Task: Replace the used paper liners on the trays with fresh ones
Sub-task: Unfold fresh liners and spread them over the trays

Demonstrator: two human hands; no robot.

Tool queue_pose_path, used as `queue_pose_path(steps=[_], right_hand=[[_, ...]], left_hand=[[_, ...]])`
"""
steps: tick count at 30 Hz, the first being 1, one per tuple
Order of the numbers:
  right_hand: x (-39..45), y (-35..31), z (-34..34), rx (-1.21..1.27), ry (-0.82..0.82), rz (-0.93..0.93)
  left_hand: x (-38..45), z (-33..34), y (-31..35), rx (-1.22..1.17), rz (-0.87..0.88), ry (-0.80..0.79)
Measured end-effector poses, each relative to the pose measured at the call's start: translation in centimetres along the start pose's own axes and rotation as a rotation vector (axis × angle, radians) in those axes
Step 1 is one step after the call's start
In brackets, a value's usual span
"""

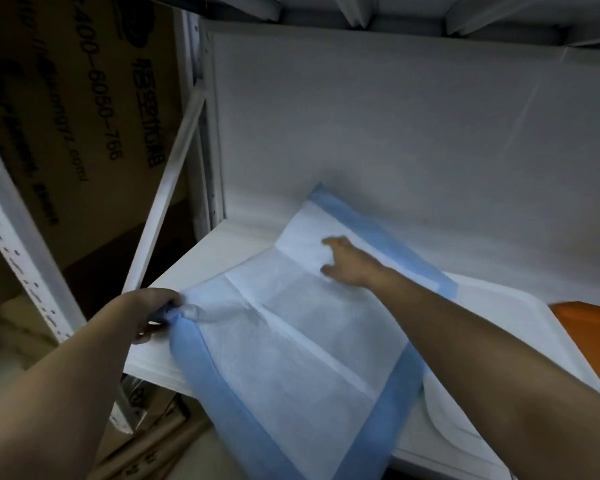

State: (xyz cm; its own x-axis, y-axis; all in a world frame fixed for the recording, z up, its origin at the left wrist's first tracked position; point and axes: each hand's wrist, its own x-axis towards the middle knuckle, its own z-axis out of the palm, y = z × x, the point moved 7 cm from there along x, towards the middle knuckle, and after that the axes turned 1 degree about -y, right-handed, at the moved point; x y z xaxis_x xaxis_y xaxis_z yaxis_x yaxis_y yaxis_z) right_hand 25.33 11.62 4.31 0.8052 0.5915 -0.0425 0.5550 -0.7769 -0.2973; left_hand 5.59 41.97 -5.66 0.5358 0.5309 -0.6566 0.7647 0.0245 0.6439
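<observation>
Two bare arms reach into a white metal shelving unit (201, 109), whose pale back panel (413, 133) fills most of what can be seen. Off to the left, behind the perforated uprights, stands a big brown cardboard box (77, 109) printed with dark characters and a phone number. On the shelf lies a wide white tray (520, 327) with rounded corners, its front edge jutting toward the person. Spread across that tray is the paper liner (291, 348) — a white quilted sheet with blue borders down its long sides and fold creases crossing its middle. The liner sits askew: its far corner is lifted against the back panel, while its near end spills over the tray's front edge and hangs below it.

The right hand (347, 261) rests flat on the far part of the liner, fingers spread and pressing down on the white middle just inside the blue border. The left hand (153, 310) is at the tray's left front edge, its fingers pressed together in a pinch on a bunched blue corner of the liner — the sheet puckers where it is held. A small piece of something orange (589, 317) shows at the right edge, just beside the tray; what it is cannot be told.
</observation>
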Motion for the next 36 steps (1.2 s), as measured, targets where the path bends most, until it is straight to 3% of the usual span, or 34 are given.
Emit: queue_pose_path(steps=[3, 6, 11, 14, 22, 26, 29, 36], right_hand=[[-3.2, -1.7, 5.0, -0.025, -0.173, -0.04], [-6.2, -3.2, 8.2, -0.038, -0.205, -0.055], [-10.4, -1.6, 10.9, 0.201, -0.19, 0.105], [-12.6, -0.6, 10.9, 0.37, -0.086, 0.212], [-18.3, 2.5, 11.0, 0.511, 0.014, 0.446], [-19.6, 3.0, 9.9, 0.48, 0.078, 0.481], [-22.2, 4.0, 8.9, 0.423, 0.189, 0.605], [-27.3, 5.9, 12.8, 0.944, 0.376, 1.046]], left_hand=[[-1.3, -0.8, 0.2, 0.007, 0.084, 0.056], [-3.1, -1.1, -0.1, -0.076, 0.106, -0.043], [-5.7, -0.4, -2.2, -0.515, 0.11, -0.205], [-6.2, 1.4, -3.7, -0.587, 0.101, -0.233], [-8.5, 7.7, -6.6, -0.224, 0.074, -0.257], [-8.8, 8.1, -6.4, -0.352, 0.042, -0.246], [-9.5, 7.3, -6.3, -0.599, 0.046, -0.234], [-9.3, 8.1, -7.9, -0.962, -0.01, -0.322]])
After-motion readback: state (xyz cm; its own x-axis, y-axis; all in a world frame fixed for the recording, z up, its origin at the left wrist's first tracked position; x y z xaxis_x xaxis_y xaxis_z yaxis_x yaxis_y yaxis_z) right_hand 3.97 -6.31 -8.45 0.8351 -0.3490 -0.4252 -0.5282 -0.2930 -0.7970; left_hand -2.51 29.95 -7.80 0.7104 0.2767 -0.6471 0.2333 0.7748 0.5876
